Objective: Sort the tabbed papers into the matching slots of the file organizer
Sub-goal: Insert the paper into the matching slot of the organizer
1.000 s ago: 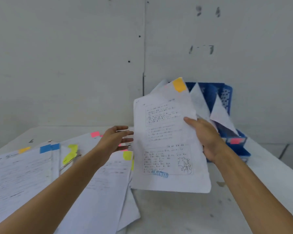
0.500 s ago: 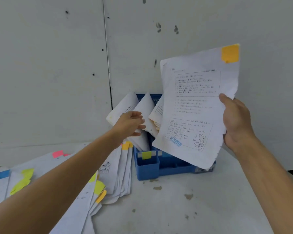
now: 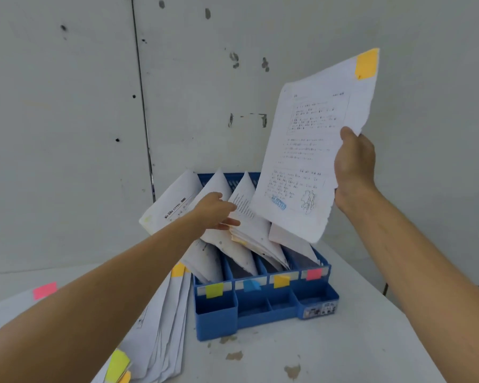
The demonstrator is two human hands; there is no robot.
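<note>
A: Table?
B: Table point(image 3: 343, 355) is carrying a loose pile point(image 3: 166, 322) on the left, with the blue organizer point(image 3: 266, 308) just beside it, near the wall.
A: Sheet?
B: Sheet point(image 3: 310, 150) is hanging tilted in the air above the organizer's right slots.
A: Hands?
B: Right hand point(image 3: 356, 161) is pinching the sheet's right edge, thumb in front. Left hand point(image 3: 213, 211) is reaching to the filed papers point(image 3: 249, 236), fingers straight and released, touching them.
A: Tabs?
B: Orange tab point(image 3: 367, 63) is sitting on the sheet's top corner. Labels point(image 3: 281, 280) are running yellow, blue, orange, pink from the left.
</note>
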